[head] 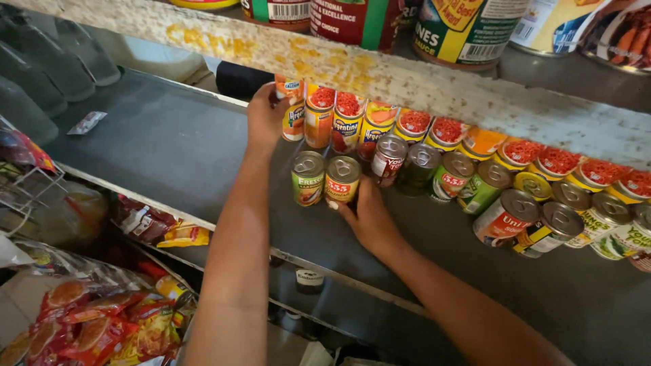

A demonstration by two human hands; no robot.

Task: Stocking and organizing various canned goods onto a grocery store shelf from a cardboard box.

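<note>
My left hand (266,116) reaches to the back of a grey metal shelf (169,146) and grips an orange-labelled can (293,114) at the left end of the back row. My right hand (369,218) rests on the shelf, its fingers touching the base of a yellow-and-red labelled can (342,179). Beside that one stands a green-labelled can (308,177). Both belong to a front row of cans (475,186) with pull-tab lids that runs to the right. Behind it runs a back row of cans (447,132) with red tops.
A worn upper shelf edge (380,78) hangs just above the cans, with larger cans (468,27) standing on it. Below left are snack packets (95,325) and a wire rack (24,190). A small wrapper (87,123) lies on the shelf's left part.
</note>
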